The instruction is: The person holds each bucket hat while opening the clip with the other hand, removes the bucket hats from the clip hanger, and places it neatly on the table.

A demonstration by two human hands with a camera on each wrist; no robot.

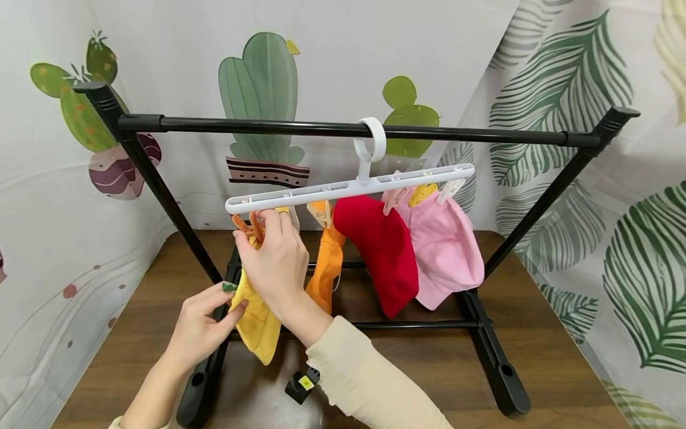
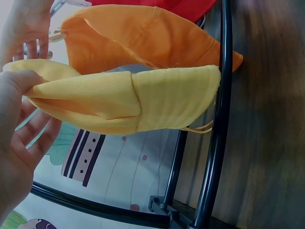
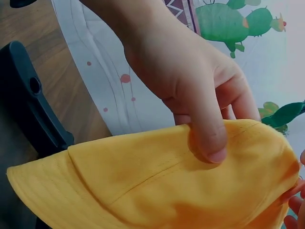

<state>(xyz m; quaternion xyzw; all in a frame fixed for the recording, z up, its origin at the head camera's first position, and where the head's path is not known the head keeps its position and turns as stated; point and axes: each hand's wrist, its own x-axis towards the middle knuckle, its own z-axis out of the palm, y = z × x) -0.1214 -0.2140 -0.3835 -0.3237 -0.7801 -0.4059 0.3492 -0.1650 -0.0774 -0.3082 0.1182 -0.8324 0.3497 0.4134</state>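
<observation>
In the head view my left hand (image 1: 200, 325) pinches the side of a yellow cloth hat (image 1: 259, 325) between thumb and fingers. A small green piece (image 1: 229, 286) shows beside those fingertips. My right hand (image 1: 273, 256) is at the hat's upper end, thumb and index finger pinching an orange clip (image 1: 256, 225) under the left end of a white hanger (image 1: 321, 193). In the right wrist view the left thumb lies flat on the yellow hat (image 3: 157, 176). Right fingertips (image 3: 295, 205) show at that view's edge, by the hat's end.
An orange hat (image 1: 325, 271), a red hat (image 1: 377, 250) and a pink hat (image 1: 445, 250) hang from clips farther right. The hanger hooks over the black rail (image 1: 241, 126) of a stand on a wooden table (image 1: 418, 369). A printed curtain (image 1: 177, 59) stands behind.
</observation>
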